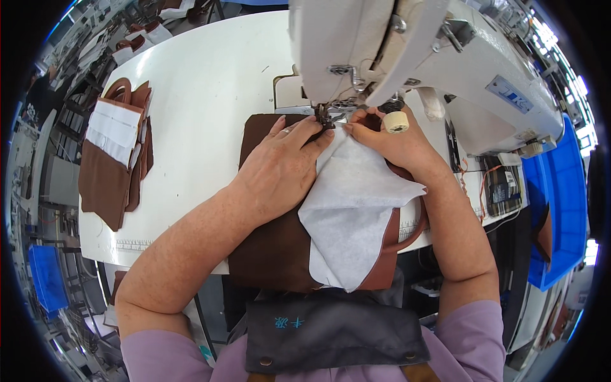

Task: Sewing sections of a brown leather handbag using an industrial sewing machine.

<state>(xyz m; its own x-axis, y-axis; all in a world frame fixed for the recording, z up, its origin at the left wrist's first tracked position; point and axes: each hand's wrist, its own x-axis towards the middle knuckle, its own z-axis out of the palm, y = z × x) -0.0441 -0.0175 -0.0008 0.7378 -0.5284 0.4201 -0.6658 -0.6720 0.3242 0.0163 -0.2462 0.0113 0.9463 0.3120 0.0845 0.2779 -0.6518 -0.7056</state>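
A glossy white tabletop (pixel 197 95) with a rounded far-left corner stands in the room. Beyond its right edge sits a deep blue plastic bin (pixel 566 210); beyond its left edge, a boxy grey cabinet (pixel 62 181) and another blue plastic bin (pixel 48 280). Bright white lights (pixel 582 86) glare well past the right edge.

From my head, one wide fisheye camera looks steeply down, near above my bare left hand (pixel 283 159) and bare right hand (pixel 401 140), facing forward over the smooth white tabletop (pixel 197 146), my lilac fabric sleeves (pixel 164 356) lowest.
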